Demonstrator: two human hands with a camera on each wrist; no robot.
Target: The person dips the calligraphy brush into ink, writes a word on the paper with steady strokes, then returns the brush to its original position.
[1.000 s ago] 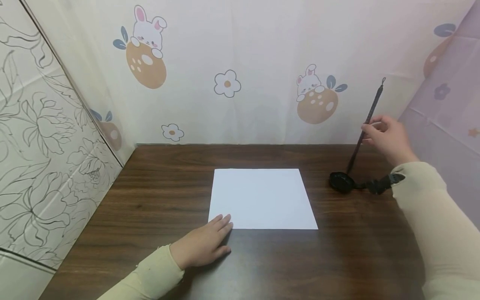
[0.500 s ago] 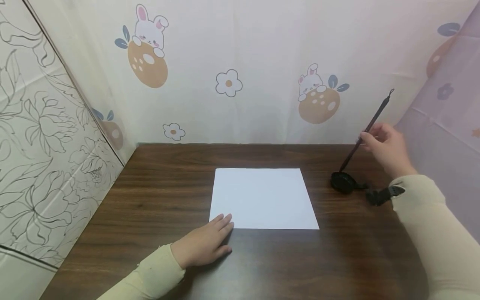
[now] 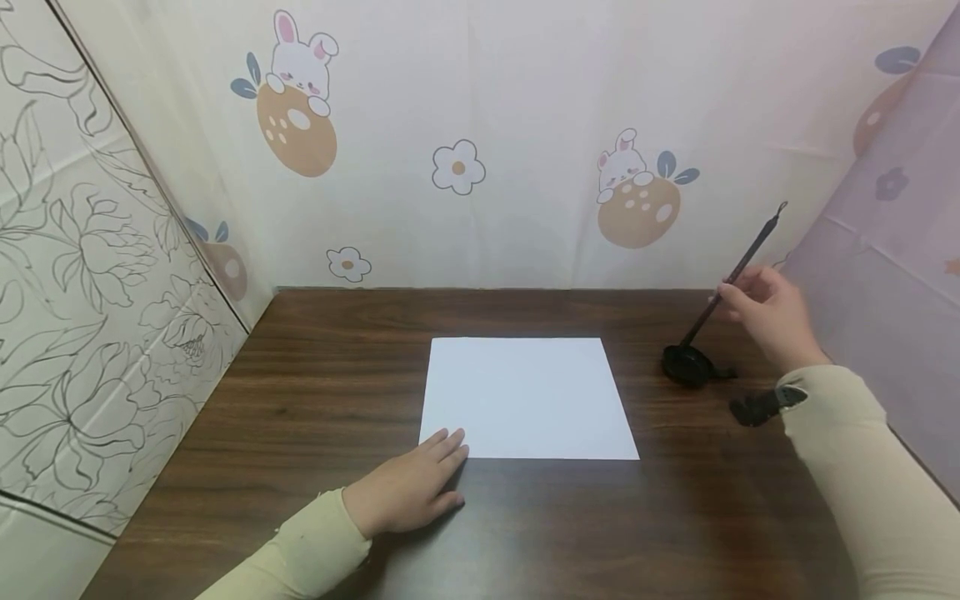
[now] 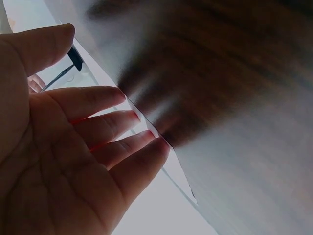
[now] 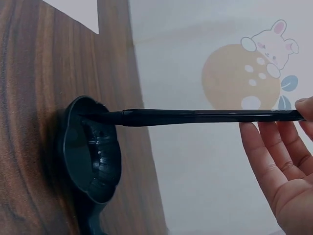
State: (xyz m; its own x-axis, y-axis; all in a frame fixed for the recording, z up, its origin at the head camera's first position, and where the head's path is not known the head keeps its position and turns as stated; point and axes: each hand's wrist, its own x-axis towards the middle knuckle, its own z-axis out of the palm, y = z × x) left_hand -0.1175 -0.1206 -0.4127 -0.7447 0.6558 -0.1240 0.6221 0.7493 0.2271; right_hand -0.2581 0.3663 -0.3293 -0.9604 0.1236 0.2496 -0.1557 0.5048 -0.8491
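Head: brush [image 3: 740, 267] in R hand [image 3: 772, 315], L [image 3: 407, 490] on paper [image 3: 530, 396].

The right hand [image 5: 289, 181] pinches a dark brush [image 5: 195, 116]; its far tip sits inside a black dish [image 5: 78, 152] on the tabletop [image 5: 29, 122], though whether it touches the bottom is hard to tell. Farther from the hand lies white paper [image 5: 82, 10].

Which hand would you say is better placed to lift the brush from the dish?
Probably the right hand: it pinches the brush, which reaches into the dish; the left hand touches the paper, away from both.
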